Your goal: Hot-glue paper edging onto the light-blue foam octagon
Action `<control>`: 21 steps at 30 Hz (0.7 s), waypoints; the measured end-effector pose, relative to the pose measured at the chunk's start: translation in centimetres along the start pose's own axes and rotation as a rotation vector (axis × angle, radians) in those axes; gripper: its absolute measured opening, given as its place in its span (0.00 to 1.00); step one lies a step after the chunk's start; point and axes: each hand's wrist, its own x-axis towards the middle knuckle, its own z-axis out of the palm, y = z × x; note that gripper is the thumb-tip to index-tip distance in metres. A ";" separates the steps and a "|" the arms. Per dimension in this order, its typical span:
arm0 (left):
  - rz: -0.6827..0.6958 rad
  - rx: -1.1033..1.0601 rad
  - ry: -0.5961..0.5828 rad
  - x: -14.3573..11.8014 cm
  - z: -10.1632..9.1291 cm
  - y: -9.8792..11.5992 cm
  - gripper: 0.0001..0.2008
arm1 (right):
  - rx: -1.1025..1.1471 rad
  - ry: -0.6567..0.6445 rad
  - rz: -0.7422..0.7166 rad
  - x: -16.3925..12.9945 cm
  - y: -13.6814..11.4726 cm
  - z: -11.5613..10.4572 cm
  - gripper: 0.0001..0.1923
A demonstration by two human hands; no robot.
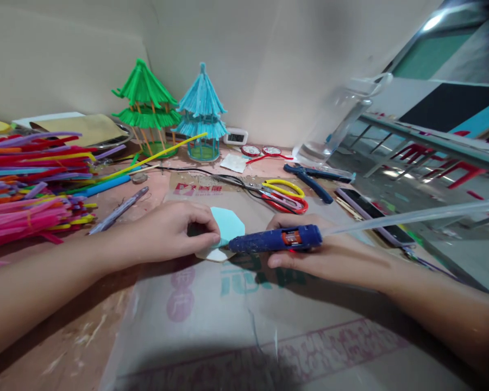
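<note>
My right hand (309,250) is wrapped round a dark blue hot glue gun (273,239), and a long clear glue stick (407,217) sticks out of its back end. The gun's nozzle points left and reaches the edge of a light blue piece of card (228,224) with cut corners. My left hand (179,228) pinches that card between thumb and fingers. A paler, whitish piece (217,254) shows under its near edge; whether the two are joined I cannot tell. Both pieces are just above or on the printed plastic sheet (187,336).
Pipe cleaners (32,190) lie heaped at left. A green pavilion model (146,108) and a blue one (202,114) stand at the back. Beyond my hands are scissors (283,196), pliers (313,179), a phone (375,217) and a clear water bottle (330,127).
</note>
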 end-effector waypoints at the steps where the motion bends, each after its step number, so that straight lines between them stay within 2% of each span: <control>1: -0.009 -0.005 0.008 0.0 0.1 0.1 0.08 | 0.003 0.011 0.001 0.0 0.2 0.0 0.21; 6: -0.046 -0.023 0.038 0.0 0.4 0.4 0.08 | 0.063 0.001 0.021 0.2 0.6 0.1 0.21; 10: -0.099 0.004 0.095 0.2 0.6 0.3 0.09 | 0.021 0.053 0.000 0.5 0.7 0.1 0.21; 16: -0.085 -0.016 0.116 0.2 1.1 0.0 0.09 | 0.001 0.054 0.044 0.6 0.7 0.1 0.19; 21: -0.098 -0.022 0.125 0.3 1.2 -0.2 0.09 | 0.044 0.083 0.005 0.9 1.0 0.8 0.18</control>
